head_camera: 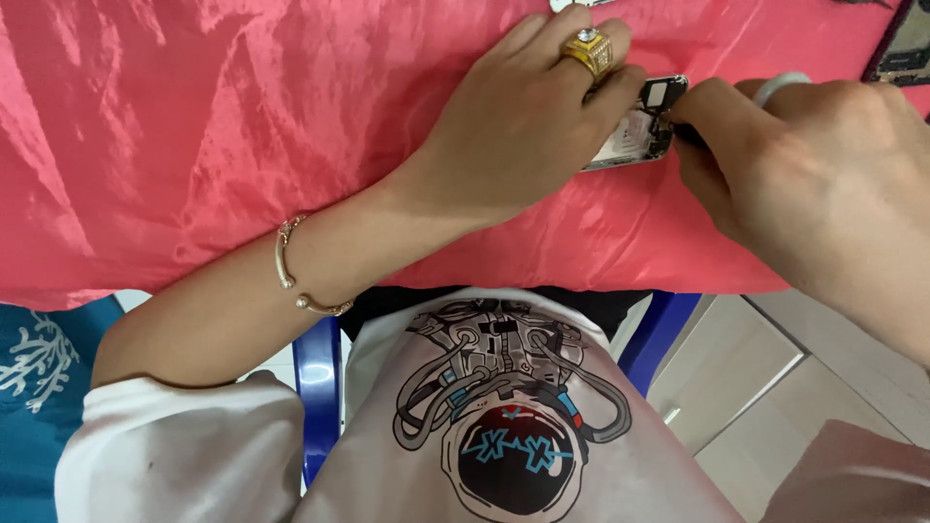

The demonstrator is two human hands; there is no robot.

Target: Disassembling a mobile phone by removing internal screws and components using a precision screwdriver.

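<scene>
Pink satin cloth point(242, 126) covers the tabletop where an opened smartphone point(639, 126) is being worked on.

The phone, back removed and innards exposed, is pinned flat near the far edge by the left hand point(523, 126), fingers spread over it, a gold ring point(589, 50) worn. The right hand point(814, 184) is closed in a pinch grip on a thin dark tool point(690, 134) set at the phone's top corner. Fine internal work is judged under way; steady pressure and small, precise movements seem called for.
</scene>
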